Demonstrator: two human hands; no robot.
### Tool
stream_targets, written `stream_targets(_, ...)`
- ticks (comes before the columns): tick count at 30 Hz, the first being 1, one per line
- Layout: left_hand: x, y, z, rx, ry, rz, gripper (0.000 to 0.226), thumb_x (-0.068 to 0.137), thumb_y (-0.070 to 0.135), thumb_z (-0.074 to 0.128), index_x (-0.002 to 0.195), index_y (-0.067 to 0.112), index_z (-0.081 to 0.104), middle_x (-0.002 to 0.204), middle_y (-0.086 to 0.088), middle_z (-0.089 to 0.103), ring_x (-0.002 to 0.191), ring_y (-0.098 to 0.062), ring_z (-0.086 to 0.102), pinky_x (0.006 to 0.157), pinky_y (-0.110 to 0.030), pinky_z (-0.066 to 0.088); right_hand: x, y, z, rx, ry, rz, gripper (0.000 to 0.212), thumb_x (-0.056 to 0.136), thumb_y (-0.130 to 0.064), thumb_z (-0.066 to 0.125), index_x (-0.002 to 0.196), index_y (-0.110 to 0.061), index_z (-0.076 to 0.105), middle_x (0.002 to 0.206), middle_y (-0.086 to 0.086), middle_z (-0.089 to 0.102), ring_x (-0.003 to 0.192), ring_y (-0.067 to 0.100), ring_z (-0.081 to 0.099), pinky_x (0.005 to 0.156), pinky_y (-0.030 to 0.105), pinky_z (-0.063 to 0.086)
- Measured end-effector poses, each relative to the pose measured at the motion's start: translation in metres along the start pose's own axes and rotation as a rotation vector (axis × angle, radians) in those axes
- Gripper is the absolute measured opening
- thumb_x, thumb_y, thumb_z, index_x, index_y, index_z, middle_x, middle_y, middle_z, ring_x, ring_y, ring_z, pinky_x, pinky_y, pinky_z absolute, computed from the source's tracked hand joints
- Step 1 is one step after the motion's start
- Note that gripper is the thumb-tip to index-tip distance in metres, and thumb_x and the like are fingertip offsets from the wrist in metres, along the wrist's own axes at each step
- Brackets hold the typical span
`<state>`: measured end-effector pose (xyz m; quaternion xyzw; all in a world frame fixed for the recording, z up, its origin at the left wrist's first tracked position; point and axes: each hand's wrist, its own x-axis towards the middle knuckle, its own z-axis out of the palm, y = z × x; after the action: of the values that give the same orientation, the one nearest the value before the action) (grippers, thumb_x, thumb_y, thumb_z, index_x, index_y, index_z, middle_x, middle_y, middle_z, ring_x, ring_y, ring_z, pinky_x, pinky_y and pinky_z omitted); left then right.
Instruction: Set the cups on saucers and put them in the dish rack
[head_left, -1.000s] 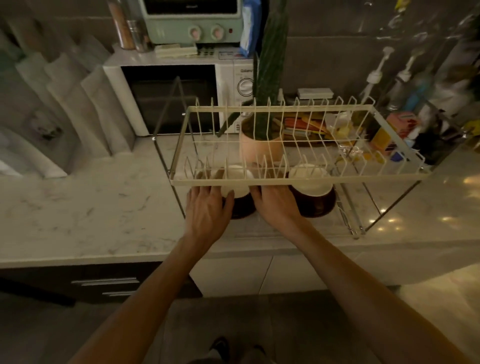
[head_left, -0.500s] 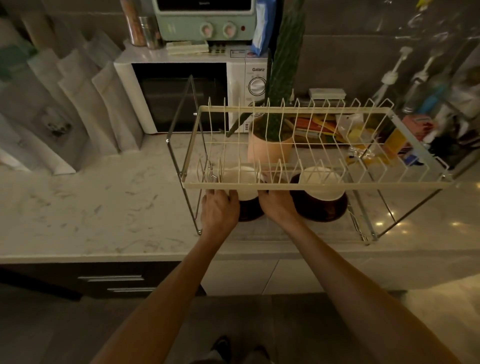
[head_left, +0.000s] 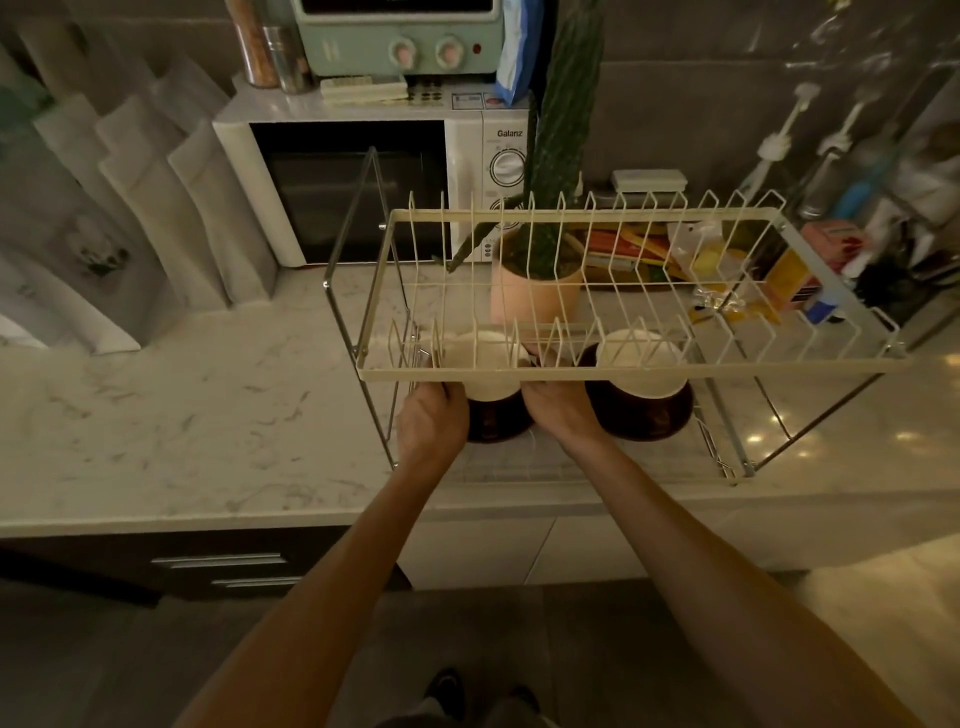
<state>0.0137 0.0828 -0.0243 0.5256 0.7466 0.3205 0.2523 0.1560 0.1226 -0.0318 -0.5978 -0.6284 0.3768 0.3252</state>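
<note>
A two-tier dish rack (head_left: 623, 370) stands on the marble counter, its cream upper tier empty. On the lower level sit two cream cups on dark brown saucers. The left cup (head_left: 485, 382) rests on its saucer (head_left: 496, 423), with my left hand (head_left: 434, 421) on the saucer's left side and my right hand (head_left: 558, 410) on its right side. My fingertips are hidden under the upper tier's front rail. The right cup (head_left: 641, 376) stands on its saucer (head_left: 639, 421), untouched.
A pink pot with a tall cactus (head_left: 537, 291) stands behind the rack. A white microwave (head_left: 374, 182) with a green toaster oven on top sits at the back. Packets and bottles (head_left: 779, 275) crowd the back right. Bare counter (head_left: 182, 415) lies left of the rack.
Both hands have slid further in under the upper tier with the left cup and saucer between them. The view has shifted a little to the left.
</note>
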Motion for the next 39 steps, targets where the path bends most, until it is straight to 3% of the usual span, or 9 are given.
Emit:
stream_targets(5, -0.002, 0.001, -0.001, 0.008, -0.015, 0.005, 0.046, 0.101, 0.037, 0.028, 0.137, 0.013, 0.043, 0.119, -0.02, 0.064, 0.104, -0.04, 0.06, 0.081, -0.04, 0.046, -0.003, -0.001, -0.003, 0.018, 0.01, -0.024, 0.034, 0.099, -0.024, 0.05, 0.133, -0.018, 0.057, 0.136, 0.004, 0.059, 0.127, 0.02, 0.052, 0.106, 0.031, 0.038)
stream_targets(14, -0.004, 0.003, -0.003, -0.002, -0.048, 0.047, 0.047, 0.102, 0.035, 0.03, 0.143, 0.014, 0.038, 0.128, -0.018, 0.059, 0.113, -0.037, 0.057, 0.083, -0.037, 0.044, -0.005, 0.002, -0.004, 0.025, 0.034, -0.002, 0.034, 0.1, -0.028, 0.05, 0.132, -0.018, 0.057, 0.134, 0.004, 0.059, 0.127, 0.024, 0.052, 0.103, 0.031, 0.039)
stream_targets(17, -0.002, 0.002, -0.003, 0.006, -0.053, 0.065, 0.05, 0.1, 0.036, 0.031, 0.147, 0.019, 0.031, 0.135, -0.017, 0.054, 0.118, -0.038, 0.055, 0.094, -0.045, 0.047, -0.005, 0.002, -0.005, 0.025, 0.027, -0.001, 0.032, 0.1, -0.028, 0.05, 0.129, -0.018, 0.058, 0.13, 0.005, 0.061, 0.123, 0.024, 0.055, 0.103, 0.037, 0.043)
stream_targets(21, -0.002, 0.001, -0.003, 0.065, -0.1, 0.084, 0.055, 0.1, 0.038, 0.032, 0.15, 0.018, 0.022, 0.147, -0.016, 0.041, 0.127, -0.037, 0.047, 0.099, -0.047, 0.041, -0.008, -0.002, -0.008, 0.023, 0.006, -0.034, 0.036, 0.101, -0.024, 0.049, 0.135, -0.015, 0.055, 0.136, 0.003, 0.057, 0.121, 0.01, 0.049, 0.095, 0.021, 0.035)
stream_targets(24, -0.005, 0.001, -0.005, 0.103, -0.112, 0.121, 0.059, 0.1, 0.037, 0.034, 0.151, 0.014, 0.018, 0.155, -0.016, 0.03, 0.132, -0.038, 0.043, 0.102, -0.046, 0.04, -0.008, 0.001, -0.008, -0.025, 0.0, -0.056, 0.038, 0.101, -0.028, 0.047, 0.139, -0.02, 0.052, 0.136, 0.002, 0.058, 0.125, 0.018, 0.053, 0.096, 0.022, 0.035)
stream_targets(28, -0.011, 0.001, -0.01, 0.147, -0.088, 0.181, 0.055, 0.1, 0.035, 0.037, 0.147, 0.008, 0.026, 0.148, -0.019, 0.038, 0.121, -0.04, 0.051, 0.093, -0.045, 0.045, -0.014, -0.001, -0.011, -0.134, 0.013, -0.061, 0.041, 0.102, -0.031, 0.043, 0.141, -0.021, 0.048, 0.123, 0.002, 0.063, 0.107, 0.017, 0.06, 0.089, 0.029, 0.044)
stream_targets(32, -0.017, 0.0, -0.018, 0.183, -0.138, 0.216, 0.048, 0.099, 0.035, 0.037, 0.139, 0.008, 0.033, 0.126, -0.022, 0.057, 0.109, -0.039, 0.06, 0.088, -0.048, 0.05, -0.024, -0.008, -0.014, -0.268, 0.065, -0.123, 0.035, 0.101, -0.032, 0.045, 0.13, -0.014, 0.052, 0.101, 0.002, 0.063, 0.102, 0.025, 0.062, 0.078, 0.028, 0.04)
stream_targets(36, -0.032, 0.003, -0.028, 0.409, -0.188, 0.296, 0.051, 0.098, 0.039, 0.041, 0.142, 0.014, 0.034, 0.121, -0.02, 0.061, 0.108, -0.037, 0.062, 0.089, -0.047, 0.049, -0.038, -0.016, -0.02, -0.475, 0.037, -0.182, 0.044, 0.1, -0.038, 0.043, 0.135, -0.012, 0.047, 0.13, 0.011, 0.057, 0.121, 0.03, 0.053, 0.089, 0.039, 0.048)
stream_targets(39, -0.041, 0.009, -0.044, 0.661, -0.247, 0.294, 0.047, 0.097, 0.048, 0.037, 0.135, 0.02, 0.043, 0.122, -0.013, 0.062, 0.108, -0.03, 0.062, 0.088, -0.043, 0.05, -0.054, -0.029, -0.03, -0.639, 0.006, -0.225, 0.046, 0.101, -0.039, 0.041, 0.137, -0.012, 0.046, 0.136, 0.014, 0.053, 0.126, 0.033, 0.049, 0.091, 0.043, 0.049)
